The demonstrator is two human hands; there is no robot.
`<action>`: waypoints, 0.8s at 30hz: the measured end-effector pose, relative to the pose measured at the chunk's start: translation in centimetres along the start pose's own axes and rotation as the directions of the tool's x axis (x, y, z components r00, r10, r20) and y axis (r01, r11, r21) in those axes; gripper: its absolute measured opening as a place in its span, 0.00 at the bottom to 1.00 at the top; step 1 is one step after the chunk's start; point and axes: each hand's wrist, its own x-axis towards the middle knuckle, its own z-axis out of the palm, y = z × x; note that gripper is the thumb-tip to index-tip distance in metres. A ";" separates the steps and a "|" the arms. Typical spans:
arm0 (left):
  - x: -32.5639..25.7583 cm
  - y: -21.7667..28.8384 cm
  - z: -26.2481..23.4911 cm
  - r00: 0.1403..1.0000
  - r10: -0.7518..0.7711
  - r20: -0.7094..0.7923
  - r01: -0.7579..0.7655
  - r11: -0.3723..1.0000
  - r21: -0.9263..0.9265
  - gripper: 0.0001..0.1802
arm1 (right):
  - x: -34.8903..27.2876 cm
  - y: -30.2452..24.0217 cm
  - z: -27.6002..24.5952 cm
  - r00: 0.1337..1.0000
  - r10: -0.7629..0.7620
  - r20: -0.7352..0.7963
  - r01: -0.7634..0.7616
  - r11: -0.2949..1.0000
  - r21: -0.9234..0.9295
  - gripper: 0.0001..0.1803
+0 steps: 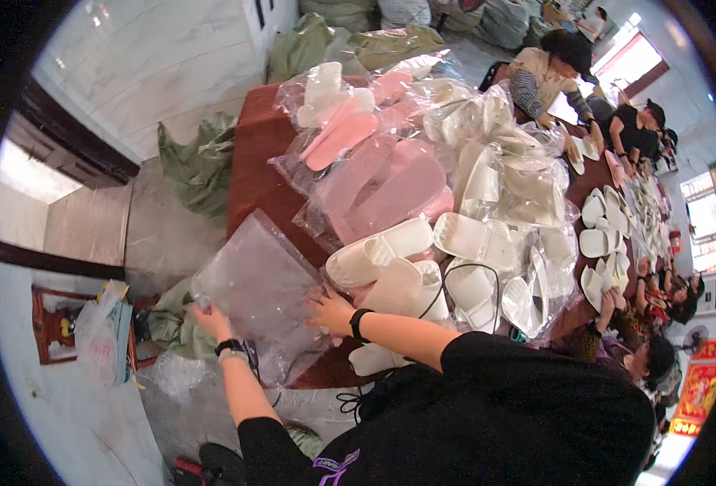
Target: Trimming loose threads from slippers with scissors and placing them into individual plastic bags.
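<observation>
Stack of clear plastic bags (260, 283) lies flat at the near corner of the worktop (252, 162), lower left of centre in the frame, overhanging the edge slightly. My left hand (206, 317) is at the stack's lower left corner; fingers curled onto the edge of the plastic, apparently pinching it, though the exact closure cannot be told from this angle. A dark watch sits on that wrist. My right hand (331, 309) rests palm down on the stack's right edge, fingers spread and pressing on the film; a black band (358, 324) circles that wrist. Just right of the right hand: a heap of white slippers (423, 267), loose, soles and uppers mixed, with a thin black cord looped over them. Above the stack, toward frame centre: pink slippers in clear bags (382, 178). Further up and right: more bagged white slippers (504, 154). The worktop is dark red-brown and runs toward the upper right, where other people (552, 69) sit along it with more white slippers laid out. Green sacks (200, 166) lie on the floor left of the worktop. Lower left of frame: a small plastic bag (98, 332) beside a red wooden stand.
</observation>
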 end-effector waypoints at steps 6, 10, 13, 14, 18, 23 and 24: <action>-6.1 3.6 -1.0 0.833 0.435 0.342 -0.552 0.695 0.459 0.41 | 0.1 1.6 -3.3 0.949 0.003 -0.314 0.129 0.908 0.398 0.33; -13.5 10.7 2.1 0.715 0.149 0.684 -0.568 0.693 0.444 0.52 | -5.8 17.2 -6.4 0.378 0.619 -0.689 0.129 0.701 0.701 0.37; -15.5 9.2 2.8 0.671 0.069 0.739 -0.604 0.628 0.490 0.57 | -13.6 26.3 -9.8 -0.232 0.721 -0.653 -0.466 0.507 0.725 0.42; -15.9 9.8 4.3 0.633 0.074 0.771 -0.649 0.593 0.476 0.59 | -16.5 30.8 -8.2 -0.230 0.910 -0.344 -0.035 0.346 0.938 0.39; -16.0 9.7 2.9 0.642 -0.004 0.767 -0.602 0.617 0.507 0.59 | -17.2 29.5 -11.7 0.399 0.913 -0.087 0.095 0.053 0.994 0.19; -16.9 13.3 3.2 0.696 0.095 0.711 -0.546 0.713 0.440 0.57 | -25.4 27.7 -17.8 0.110 0.932 -0.344 0.405 0.274 0.872 0.07; -17.3 14.7 3.8 0.680 0.161 0.716 -0.554 0.752 0.357 0.56 | -28.1 27.5 -19.4 0.036 0.938 -0.345 0.543 0.271 0.794 0.06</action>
